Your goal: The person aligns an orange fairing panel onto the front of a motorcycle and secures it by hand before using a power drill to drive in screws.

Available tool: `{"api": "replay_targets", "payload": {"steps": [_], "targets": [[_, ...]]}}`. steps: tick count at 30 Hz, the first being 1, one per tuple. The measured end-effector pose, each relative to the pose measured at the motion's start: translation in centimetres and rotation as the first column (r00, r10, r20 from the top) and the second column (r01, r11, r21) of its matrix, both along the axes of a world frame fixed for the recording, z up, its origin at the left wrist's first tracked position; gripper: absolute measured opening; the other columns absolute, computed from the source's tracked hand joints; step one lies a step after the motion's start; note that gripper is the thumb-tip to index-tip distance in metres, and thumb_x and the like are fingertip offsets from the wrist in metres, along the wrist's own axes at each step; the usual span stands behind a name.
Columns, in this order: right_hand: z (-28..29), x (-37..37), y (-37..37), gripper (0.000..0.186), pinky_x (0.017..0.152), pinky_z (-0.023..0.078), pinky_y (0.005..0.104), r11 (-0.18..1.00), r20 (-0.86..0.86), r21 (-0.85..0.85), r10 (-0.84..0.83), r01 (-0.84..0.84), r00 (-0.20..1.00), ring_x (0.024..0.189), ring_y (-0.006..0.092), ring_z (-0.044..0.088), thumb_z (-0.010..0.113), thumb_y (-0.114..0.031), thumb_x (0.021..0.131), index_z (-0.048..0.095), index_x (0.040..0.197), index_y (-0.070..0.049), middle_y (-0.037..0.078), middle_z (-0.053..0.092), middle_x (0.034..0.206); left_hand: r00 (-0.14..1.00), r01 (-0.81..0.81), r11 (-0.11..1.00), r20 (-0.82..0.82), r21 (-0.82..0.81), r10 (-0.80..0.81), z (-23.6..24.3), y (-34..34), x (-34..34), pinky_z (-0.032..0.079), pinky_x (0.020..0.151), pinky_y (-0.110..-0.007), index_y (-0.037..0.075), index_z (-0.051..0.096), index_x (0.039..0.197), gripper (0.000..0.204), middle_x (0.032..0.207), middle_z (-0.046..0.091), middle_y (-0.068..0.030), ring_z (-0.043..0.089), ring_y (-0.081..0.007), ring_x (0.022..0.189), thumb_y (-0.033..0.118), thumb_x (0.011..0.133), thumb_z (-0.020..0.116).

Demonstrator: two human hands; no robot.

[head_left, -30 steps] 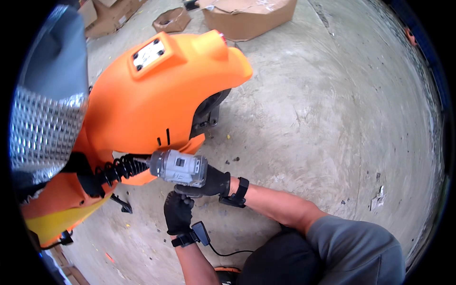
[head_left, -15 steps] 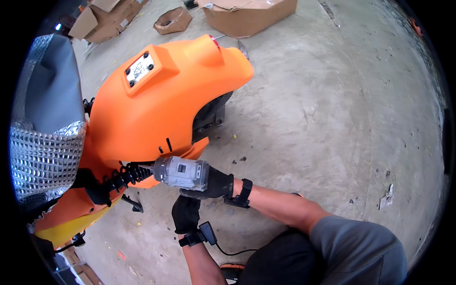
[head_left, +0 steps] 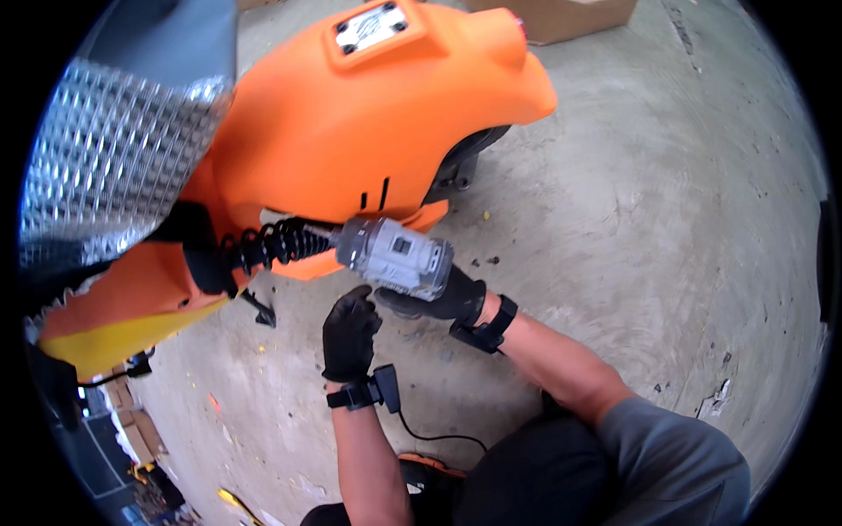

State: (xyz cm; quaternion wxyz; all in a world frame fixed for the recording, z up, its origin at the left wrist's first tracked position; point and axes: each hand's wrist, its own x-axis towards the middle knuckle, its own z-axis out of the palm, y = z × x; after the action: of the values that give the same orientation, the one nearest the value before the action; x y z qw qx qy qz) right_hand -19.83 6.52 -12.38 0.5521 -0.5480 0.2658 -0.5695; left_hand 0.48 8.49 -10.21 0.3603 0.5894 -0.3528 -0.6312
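My right hand, black-gloved, grips a grey cordless driver. The driver's tip points left, at the end of a black coil-spring shock absorber below a large orange fender; whether the bit touches a fastener is too small to tell. Just below and left of the driver is my left hand, also gloved and apart from the tool. Its fingers are curled inward, and whatever they may hold is hidden. Two dark slots sit in the fender's lower side, above the driver.
A silver quilted cover drapes over the vehicle at the left. Below it lies an orange and yellow body panel. Part of a cardboard box stands at the top. A black cable runs from my left wrist device.
The view has shifted, so the vehicle appears farther right and higher. My left hand has separated from beside the driver. My right hand keeps the driver at the shock absorber's end.
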Motion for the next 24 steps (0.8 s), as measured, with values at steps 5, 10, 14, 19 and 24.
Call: {"api": "replay_targets", "payload": {"steps": [5,10,14,19,24], "targets": [[-0.3,-0.4,-0.1,0.046,0.101,0.042,0.0361,0.999,-0.077,-0.034,-0.035,0.032,0.996,0.118,0.0231,0.054,0.071,-0.015,0.083,0.058,0.126,-0.009,0.009,0.058,0.129,0.996,-0.093,0.996,-0.017,0.018,0.093,0.6,0.0,-1.0,0.051,0.072,-0.024,0.000,0.060,0.117,0.030,0.092,0.062,-0.0031,0.058,-0.0086,0.077,0.018,0.093,0.061],[-0.3,-0.2,0.1,0.041,0.092,0.048,0.0317,0.996,0.101,0.084,0.005,-0.013,0.995,0.104,0.0152,0.062,0.072,-0.010,0.083,0.059,0.123,-0.007,0.005,0.065,0.115,0.990,0.055,0.997,-0.126,-0.051,-0.061,0.1,-1.6,-0.7,0.053,0.072,-0.025,0.000,0.060,0.114,0.026,0.094,0.063,-0.0030,0.060,-0.0097,0.079,0.015,0.093,0.060],[-1.1,0.2,0.0,0.041,0.084,0.051,0.0280,0.993,0.182,0.106,0.022,-0.042,0.983,0.096,0.0114,0.062,0.072,-0.006,0.083,0.059,0.122,-0.006,0.003,0.066,0.112,0.989,0.126,0.972,-0.047,-0.200,-0.138,0.1,-2.9,-1.7,0.053,0.077,-0.026,-0.001,0.060,0.111,0.021,0.098,0.064,-0.0037,0.063,-0.0120,0.087,0.011,0.093,0.056],[0.2,0.0,0.4,0.033,0.056,0.043,0.0242,0.967,0.246,0.222,0.072,-0.129,0.967,0.068,0.0066,0.050,0.071,-0.005,0.085,0.060,0.116,-0.006,-0.002,0.061,0.087,0.948,0.319,0.837,0.161,-0.445,-0.275,-1.2,-4.3,-0.1,0.053,0.080,-0.027,-0.003,0.061,0.107,0.019,0.098,0.065,-0.0068,0.064,-0.0145,0.089,0.004,0.092,0.052],[-0.2,-0.3,0.6,0.032,0.053,0.041,0.0234,0.961,0.242,0.230,0.099,-0.156,0.965,0.063,0.0063,0.048,0.072,-0.006,0.085,0.061,0.116,-0.006,-0.002,0.059,0.082,0.663,0.716,0.504,0.698,-0.483,-0.273,-0.4,-5.2,0.7,0.055,0.084,-0.031,-0.001,0.063,0.109,0.020,0.099,0.066,-0.0085,0.065,-0.0174,0.093,0.003,0.092,0.053]]}}
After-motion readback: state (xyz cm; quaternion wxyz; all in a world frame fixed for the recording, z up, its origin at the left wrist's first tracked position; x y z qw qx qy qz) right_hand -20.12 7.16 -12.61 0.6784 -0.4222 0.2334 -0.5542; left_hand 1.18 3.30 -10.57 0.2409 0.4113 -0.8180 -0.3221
